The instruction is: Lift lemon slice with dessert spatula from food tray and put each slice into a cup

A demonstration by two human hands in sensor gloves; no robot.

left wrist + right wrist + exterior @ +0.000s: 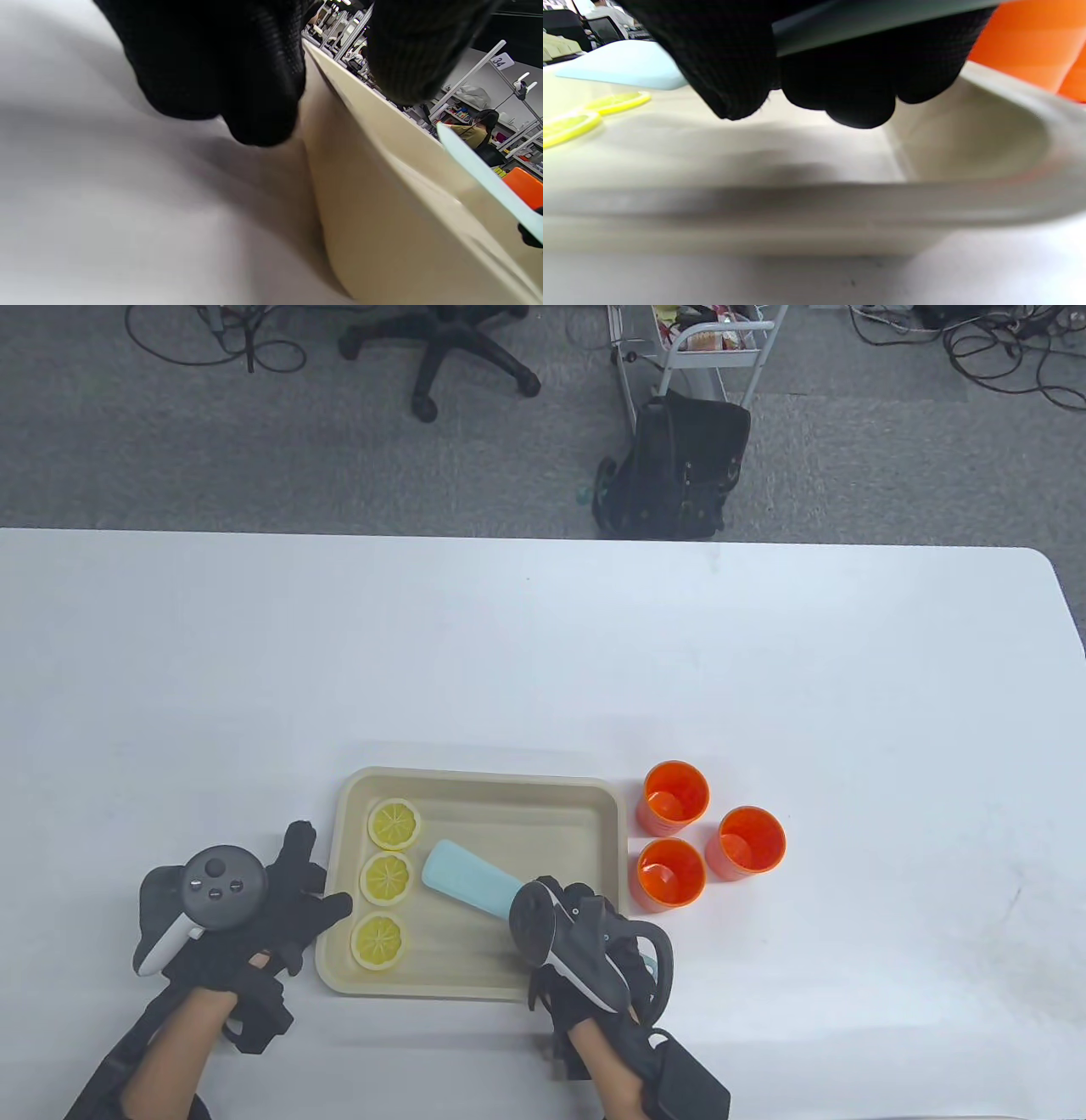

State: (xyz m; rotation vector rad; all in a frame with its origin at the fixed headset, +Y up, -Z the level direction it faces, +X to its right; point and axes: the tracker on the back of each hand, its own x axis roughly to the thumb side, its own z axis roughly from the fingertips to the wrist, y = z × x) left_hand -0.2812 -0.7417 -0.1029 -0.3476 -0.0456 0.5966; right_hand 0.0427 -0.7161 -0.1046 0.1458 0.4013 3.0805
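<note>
White counter (509,645) carries tray (484,789); right hand (585,950) grips spatula (467,882), blade pointing up-left toward three slices (389,878). Left hand (254,916), fingers straight, touches tray's left rim. Cups (708,844) stand right.

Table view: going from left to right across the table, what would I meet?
Black-gloved left hand → column of three yellow lemon slices → pale blue dessert spatula blade → black-gloved right hand → three orange plastic cups.

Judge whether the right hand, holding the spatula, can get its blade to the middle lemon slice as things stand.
Probably yes. The right hand holds the spatula with its blade just beside the middle lemon slice, with bare tray floor between them.
</note>
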